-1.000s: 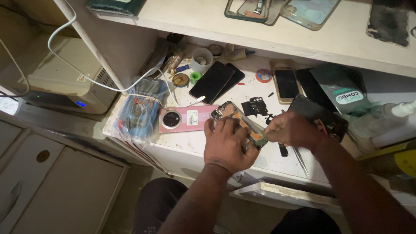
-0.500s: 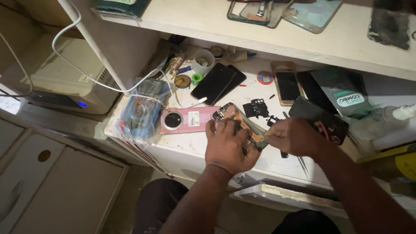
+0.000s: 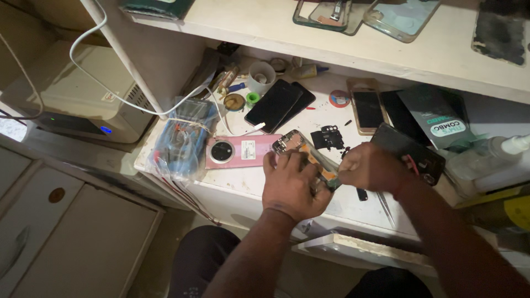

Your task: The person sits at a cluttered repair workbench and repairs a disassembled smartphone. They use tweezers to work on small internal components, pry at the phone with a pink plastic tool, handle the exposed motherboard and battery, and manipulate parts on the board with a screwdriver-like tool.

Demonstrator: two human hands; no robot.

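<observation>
My left hand (image 3: 292, 185) grips an opened phone body (image 3: 301, 148) with bare orange and metal insides, pressed against the white bench (image 3: 243, 179). My right hand (image 3: 370, 168) meets the phone's right end, fingers pinched together there; whether a tool is in them is hidden. A pink phone back cover (image 3: 237, 152) with a round camera ring lies just left of my left hand. A small black part (image 3: 328, 136) lies right behind the phone.
Two dark phones (image 3: 279, 104), a gold phone (image 3: 367, 110) and a black phone (image 3: 408, 152) lie on the bench. A bag of small parts (image 3: 182, 140) sits at the left edge. Tweezers (image 3: 386, 207) lie front right. Clear cases (image 3: 359, 14) rest on the shelf above.
Both hands stay on the opened phone with only slight shifts. The view has drifted a little.
</observation>
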